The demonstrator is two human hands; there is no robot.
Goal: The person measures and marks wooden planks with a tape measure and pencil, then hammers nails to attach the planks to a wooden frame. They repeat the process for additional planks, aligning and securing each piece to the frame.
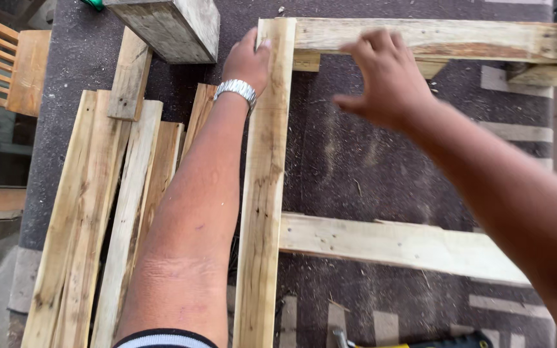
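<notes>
A rough wooden pallet frame lies on dark ground; its long left plank (262, 193) runs from near me to the far end. My left hand (247, 59), with a metal watch on the wrist, grips the far end of that plank from the left side. My right hand (385, 77) hovers in the air over the far crossboard (459, 38), fingers spread, holding nothing. A second crossboard (394, 245) crosses the frame nearer to me.
Several loose planks (98, 212) lie stacked to the left of the frame. A thick wooden block (172, 26) sits at the far left. A slatted wooden chair (4, 64) stands at the left edge. A yellow-and-black tool (420, 341) lies at the bottom.
</notes>
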